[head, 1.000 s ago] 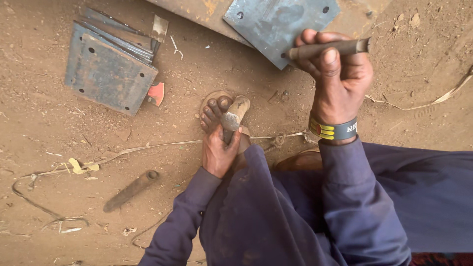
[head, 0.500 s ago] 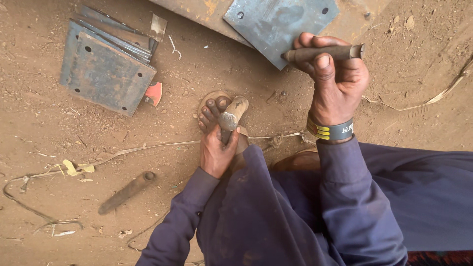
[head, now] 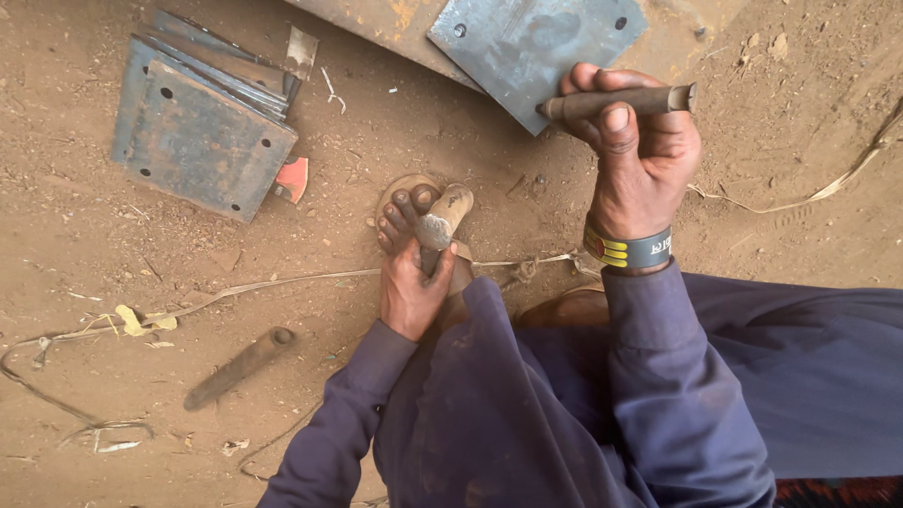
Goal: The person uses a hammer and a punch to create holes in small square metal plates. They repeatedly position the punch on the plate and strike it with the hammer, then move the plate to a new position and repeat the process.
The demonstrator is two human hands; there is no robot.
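The right hand is closed round a dark cylindrical steel punch, held nearly level with its tip resting on the corner of a grey square steel plate with bolt holes. The left hand grips a worn hammer by the handle, its head low beside a bare foot on the dirt. A stack of similar plates lies well apart, far left. Since half a second ago, neither hand has visibly shifted.
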